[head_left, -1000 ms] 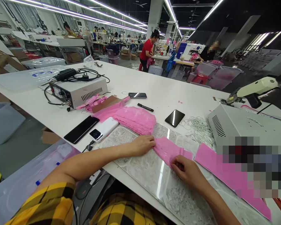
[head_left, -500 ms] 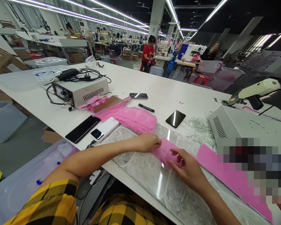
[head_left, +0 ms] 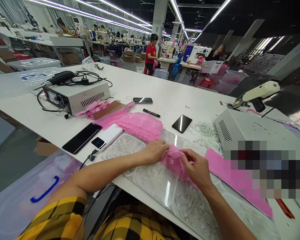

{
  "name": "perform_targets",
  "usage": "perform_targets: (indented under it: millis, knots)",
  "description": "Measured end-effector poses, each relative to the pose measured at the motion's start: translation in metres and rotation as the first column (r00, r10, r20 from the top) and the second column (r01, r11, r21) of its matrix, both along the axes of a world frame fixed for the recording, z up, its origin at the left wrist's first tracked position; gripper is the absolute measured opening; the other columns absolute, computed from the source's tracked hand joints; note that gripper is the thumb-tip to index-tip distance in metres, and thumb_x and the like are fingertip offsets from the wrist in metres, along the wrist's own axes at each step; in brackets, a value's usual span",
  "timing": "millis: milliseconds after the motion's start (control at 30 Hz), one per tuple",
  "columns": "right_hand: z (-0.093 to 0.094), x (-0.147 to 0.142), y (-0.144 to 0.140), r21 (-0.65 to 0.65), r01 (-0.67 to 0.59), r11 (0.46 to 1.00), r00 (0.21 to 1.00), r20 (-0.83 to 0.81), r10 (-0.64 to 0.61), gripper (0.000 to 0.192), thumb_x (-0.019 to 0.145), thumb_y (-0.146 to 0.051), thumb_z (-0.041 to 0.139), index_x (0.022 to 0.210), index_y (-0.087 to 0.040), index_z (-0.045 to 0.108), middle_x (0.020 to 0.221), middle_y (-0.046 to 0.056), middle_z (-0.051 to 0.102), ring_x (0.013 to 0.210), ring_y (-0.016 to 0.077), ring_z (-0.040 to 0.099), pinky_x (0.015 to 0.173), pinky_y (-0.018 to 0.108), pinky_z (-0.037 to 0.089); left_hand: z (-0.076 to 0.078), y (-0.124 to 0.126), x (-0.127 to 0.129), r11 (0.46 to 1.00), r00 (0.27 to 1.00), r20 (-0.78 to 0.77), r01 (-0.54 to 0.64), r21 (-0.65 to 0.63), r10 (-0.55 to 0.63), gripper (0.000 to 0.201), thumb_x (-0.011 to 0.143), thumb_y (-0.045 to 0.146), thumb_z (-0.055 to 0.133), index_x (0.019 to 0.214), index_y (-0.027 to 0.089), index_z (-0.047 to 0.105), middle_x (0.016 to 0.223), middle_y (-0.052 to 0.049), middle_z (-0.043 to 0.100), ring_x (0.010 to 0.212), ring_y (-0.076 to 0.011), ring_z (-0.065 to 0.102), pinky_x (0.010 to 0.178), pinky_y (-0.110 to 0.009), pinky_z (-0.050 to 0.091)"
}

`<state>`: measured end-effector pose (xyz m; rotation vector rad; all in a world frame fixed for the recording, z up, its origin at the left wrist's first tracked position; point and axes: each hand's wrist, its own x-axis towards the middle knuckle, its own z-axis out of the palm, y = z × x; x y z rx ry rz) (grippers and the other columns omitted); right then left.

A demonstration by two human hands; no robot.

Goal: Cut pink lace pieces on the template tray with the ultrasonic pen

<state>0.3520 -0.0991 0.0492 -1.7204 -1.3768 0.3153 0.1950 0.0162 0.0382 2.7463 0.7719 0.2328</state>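
Pink lace piece (head_left: 173,160) sits bunched between both hands over the clear glass sheet (head_left: 165,193) at the near edge of the white table (head_left: 165,93); the left hand (head_left: 155,150) pinches its left end with fingers curled closed on the fabric, and the right hand (head_left: 197,169) grips its right end, fingers folded over it; white lace shows under the glass; just beyond the left hand lies a stack of pink lace pieces (head_left: 140,125), with a white power bank (head_left: 107,136) and a black phone (head_left: 82,138) to its left; a second dark phone (head_left: 181,123) lies past the glass, near a heap of white elastic loops (head_left: 207,133), and a black marker (head_left: 151,113) and a third phone (head_left: 142,100) lie farther out; a flat pink sheet (head_left: 230,176) lies just right of the right hand; a grey metal control box (head_left: 76,96) with black cables stands at the far left, another grey box (head_left: 250,130) at the right; below the table edge on the left sits a clear plastic bin with a blue-handled lid (head_left: 40,193), its contents too hazy to tell; clear storage bins (head_left: 230,78) stand on the floor beyond; a person in a red top (head_left: 150,53) stands far off.
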Motion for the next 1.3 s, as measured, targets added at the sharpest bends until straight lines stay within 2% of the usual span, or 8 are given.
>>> perform_targets:
  millis: [133, 267, 500, 600, 733, 833, 1100, 1300]
  knots:
    - [0.007, 0.011, -0.004, 0.001, 0.07, 0.998, 0.995, -0.068, -0.07, 0.03, 0.077, -0.044, 0.055, 0.079, -0.019, 0.071, 0.064, 0.003, 0.068, 0.053, 0.0147, 0.058, 0.05, 0.026, 0.045, 0.0, -0.005, -0.006, 0.999, 1.0, 0.016, -0.005, 0.035, 0.004, 0.019, 0.092, 0.02, 0.054, 0.108, 0.014, 0.062, 0.105, -0.01, 0.066, 0.099, -0.0244, 0.064, 0.087, -0.036, 0.05]
    - [0.009, 0.01, -0.003, -0.016, 0.043, 0.999, 0.99, -0.136, -0.044, 0.03, 0.074, -0.046, 0.059, 0.074, -0.019, 0.071, 0.061, 0.002, 0.066, 0.052, 0.0143, 0.057, 0.049, 0.025, 0.044, 0.008, -0.025, 0.003, 0.996, 0.995, 0.063, 0.068, 0.049, -0.071, 0.06, 0.084, 0.041, 0.068, 0.135, 0.018, 0.047, 0.127, -0.01, 0.06, 0.116, -0.025, 0.057, 0.099, -0.036, 0.047]
    - [0.027, 0.02, -0.008, 0.024, 0.069, 0.997, 0.964, -0.258, -0.06, 0.032, 0.074, -0.048, 0.061, 0.076, -0.017, 0.07, 0.064, 0.003, 0.066, 0.056, 0.0142, 0.058, 0.05, 0.025, 0.046, -0.01, -0.008, 0.029, 0.997, 0.999, 0.022, -0.044, 0.056, 0.043, 0.014, 0.087, 0.01, 0.053, 0.091, 0.015, 0.065, 0.087, -0.009, 0.069, 0.089, -0.0241, 0.066, 0.08, -0.037, 0.053]
    - [0.03, 0.03, -0.011, 0.019, 0.098, 0.995, 0.955, -0.281, -0.089, 0.032, 0.073, -0.048, 0.062, 0.076, -0.017, 0.07, 0.058, 0.002, 0.063, 0.05, 0.0123, 0.052, 0.046, 0.024, 0.043, -0.011, -0.002, 0.024, 0.995, 0.995, 0.082, -0.062, 0.072, 0.056, 0.021, 0.087, 0.016, 0.058, 0.108, 0.014, 0.062, 0.103, -0.012, 0.067, 0.101, -0.0272, 0.064, 0.084, -0.04, 0.054]
    - [0.026, 0.027, -0.009, -0.029, 0.037, 0.999, 0.958, -0.282, -0.044, 0.032, 0.071, -0.049, 0.065, 0.074, -0.017, 0.07, 0.06, 0.003, 0.065, 0.052, 0.0131, 0.054, 0.048, 0.025, 0.044, 0.002, -0.019, 0.02, 0.995, 0.976, 0.21, 0.042, 0.09, -0.06, 0.066, 0.083, 0.038, 0.072, 0.138, 0.017, 0.043, 0.136, -0.014, 0.054, 0.123, -0.0284, 0.054, 0.101, -0.043, 0.048]
    - [0.023, 0.021, -0.007, -0.058, -0.021, 0.998, 0.962, -0.273, 0.004, 0.035, 0.072, -0.051, 0.065, 0.077, -0.017, 0.07, 0.063, 0.003, 0.065, 0.053, 0.0134, 0.055, 0.05, 0.025, 0.044, 0.012, -0.032, 0.025, 0.993, 0.958, 0.267, 0.083, 0.084, -0.102, 0.045, 0.092, 0.032, 0.06, 0.134, 0.017, 0.049, 0.125, -0.011, 0.063, 0.115, -0.0243, 0.061, 0.097, -0.039, 0.051]
    - [0.003, 0.017, -0.024, -0.133, -0.056, 0.989, 0.998, -0.003, 0.057, 0.028, 0.076, -0.045, 0.063, 0.085, -0.02, 0.069, 0.065, 0.001, 0.063, 0.055, 0.0136, 0.052, 0.051, 0.026, 0.042, 0.037, -0.026, 0.023, 0.996, 0.918, 0.385, 0.093, 0.017, -0.092, 0.026, 0.095, 0.015, 0.044, 0.107, 0.016, 0.067, 0.099, -0.007, 0.071, 0.091, -0.0185, 0.068, 0.079, -0.03, 0.054]
    - [-0.029, 0.035, -0.063, -0.107, 0.016, 0.994, 0.949, 0.316, 0.018, 0.023, 0.081, -0.028, 0.049, 0.087, -0.021, 0.069, 0.083, 0.006, 0.069, 0.06, 0.0153, 0.059, 0.055, 0.028, 0.046, 0.044, -0.007, -0.028, 0.965, 0.892, 0.39, 0.261, -0.029, -0.23, 0.024, 0.091, 0.013, 0.048, 0.098, 0.017, 0.07, 0.104, -0.006, 0.07, 0.093, -0.0147, 0.067, 0.081, -0.024, 0.052]
